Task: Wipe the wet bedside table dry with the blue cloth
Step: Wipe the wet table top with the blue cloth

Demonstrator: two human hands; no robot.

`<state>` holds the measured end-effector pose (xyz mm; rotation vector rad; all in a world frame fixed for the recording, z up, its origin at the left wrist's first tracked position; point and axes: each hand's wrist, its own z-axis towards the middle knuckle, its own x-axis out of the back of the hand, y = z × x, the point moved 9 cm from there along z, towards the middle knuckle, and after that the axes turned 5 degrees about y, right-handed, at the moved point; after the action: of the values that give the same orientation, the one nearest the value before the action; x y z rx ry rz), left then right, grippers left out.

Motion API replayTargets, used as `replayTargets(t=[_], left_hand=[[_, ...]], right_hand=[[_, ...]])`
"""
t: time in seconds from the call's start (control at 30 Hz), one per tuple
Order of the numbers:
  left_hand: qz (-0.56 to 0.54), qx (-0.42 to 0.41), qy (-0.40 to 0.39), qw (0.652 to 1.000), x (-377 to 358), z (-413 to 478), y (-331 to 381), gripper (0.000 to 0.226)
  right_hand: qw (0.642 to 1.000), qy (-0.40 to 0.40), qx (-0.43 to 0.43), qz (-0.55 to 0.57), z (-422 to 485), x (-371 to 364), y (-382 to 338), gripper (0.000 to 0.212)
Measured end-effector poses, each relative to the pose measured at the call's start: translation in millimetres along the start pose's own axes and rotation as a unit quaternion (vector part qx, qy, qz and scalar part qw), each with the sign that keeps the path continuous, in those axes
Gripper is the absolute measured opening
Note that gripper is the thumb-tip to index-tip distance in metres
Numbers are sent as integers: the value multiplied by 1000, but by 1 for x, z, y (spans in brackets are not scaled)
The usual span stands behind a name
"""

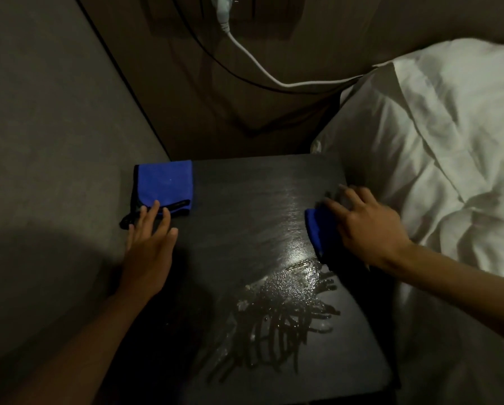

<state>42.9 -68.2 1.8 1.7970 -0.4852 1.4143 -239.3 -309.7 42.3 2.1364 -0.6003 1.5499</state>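
Observation:
The dark bedside table carries a shiny wet patch with streaks across its near middle. My right hand lies flat with spread fingers on a blue cloth at the table's right edge, pressing it down; most of that cloth is hidden under the hand. A second folded blue cloth with a black edge lies at the table's far left corner. My left hand rests flat on the table, its straight fingertips touching that cloth's near edge.
A bed with a white pillow and duvet presses against the table's right side. A grey wall runs along the left. Behind the table, a white cable and black cables hang from a wall socket.

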Motion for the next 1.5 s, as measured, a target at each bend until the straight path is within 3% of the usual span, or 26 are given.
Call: replayTargets(t=[0.1,0.17,0.3,0.53,0.77,0.97,1.07,1.17,1.23,1.3,1.4,1.47,1.5], left_hand=[[-13,11,6,1000,0,1,-2,52],[-40,25,8,999,0,2,-4,64],[-34,19,9,999,0,2,-5,77],[14,-4,1,1000,-9,4,-10,69],[70,-15,-5,997,-17,5,-13,47],[91,-5,3,996,-16,5,-11,49],[70,-18,9,997,-12,3,-9,54],[43,-19,11,999,-9,3,-12,54],[39,-17,11,999,-8,3,-11,56],[32,-13,14,999,-7,3,-9,56],[28,-8,15,999,-6,3,-10,57],[35,-11,8,999,-7,4,-11,58],[33,-12,6,999,-7,4,-11,59]], right_hand=[[977,-13,214,-2,14,-22,-19,58],[969,-45,243,-3,16,-47,-22,60],[986,24,155,49,11,-57,-23,59],[990,82,-30,111,-5,-66,-21,61],[947,115,-243,177,-40,-71,-49,65],[911,95,-311,253,-47,-75,-74,60],[920,119,-240,286,-52,-64,-57,58],[968,151,-69,186,-59,-44,-53,58],[971,130,20,201,-62,-48,-60,55],[929,98,-11,357,-64,-57,-56,49],[747,86,-200,628,-75,-67,-43,60],[626,86,-291,719,-82,-72,-43,75],[592,85,-309,739,-83,-71,-43,78]])
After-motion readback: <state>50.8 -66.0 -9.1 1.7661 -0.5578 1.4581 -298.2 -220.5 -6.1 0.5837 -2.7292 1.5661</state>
